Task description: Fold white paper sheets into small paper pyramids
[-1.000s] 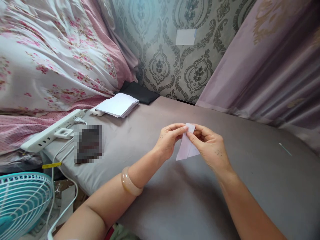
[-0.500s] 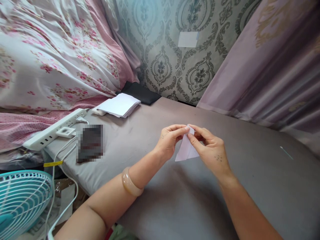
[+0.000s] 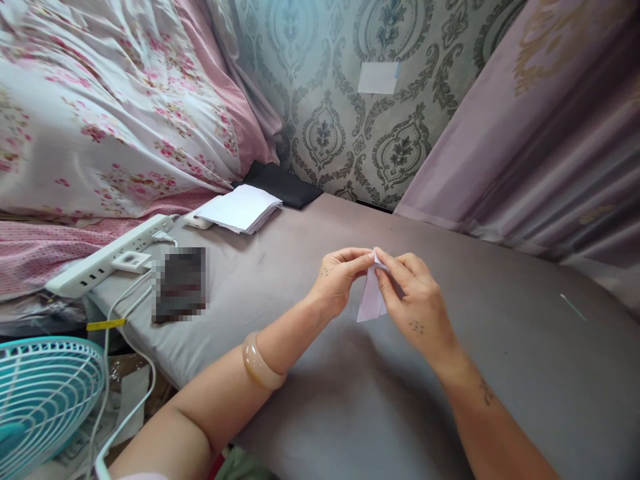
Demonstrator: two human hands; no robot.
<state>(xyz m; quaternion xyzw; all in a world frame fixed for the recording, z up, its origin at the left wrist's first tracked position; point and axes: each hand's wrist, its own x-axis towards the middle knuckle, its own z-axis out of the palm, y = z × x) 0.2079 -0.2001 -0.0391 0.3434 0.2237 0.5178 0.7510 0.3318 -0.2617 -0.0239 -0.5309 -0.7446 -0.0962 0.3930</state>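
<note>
This place seems to be a room in a home. I see ornamental wallpaper (image 3: 323, 130), and beside it hangs a long mauve curtain (image 3: 465, 140). On the left there is a floral cloth (image 3: 125, 127). A turquoise fan (image 3: 47, 400) is near a grey-covered surface (image 3: 270, 267), where a white power strip (image 3: 107, 260) lies

Sheet (image 3: 369, 304): matt paper. Bangle (image 3: 261, 364): smooth, glossy. Fan (image 3: 47, 400): plastic.

Left hand (image 3: 338, 280) and right hand (image 3: 419, 299) pinching folded paper (image 3: 370, 299), white power strip (image 3: 109, 259), pixelated object (image 3: 181, 283), unclear what
</note>
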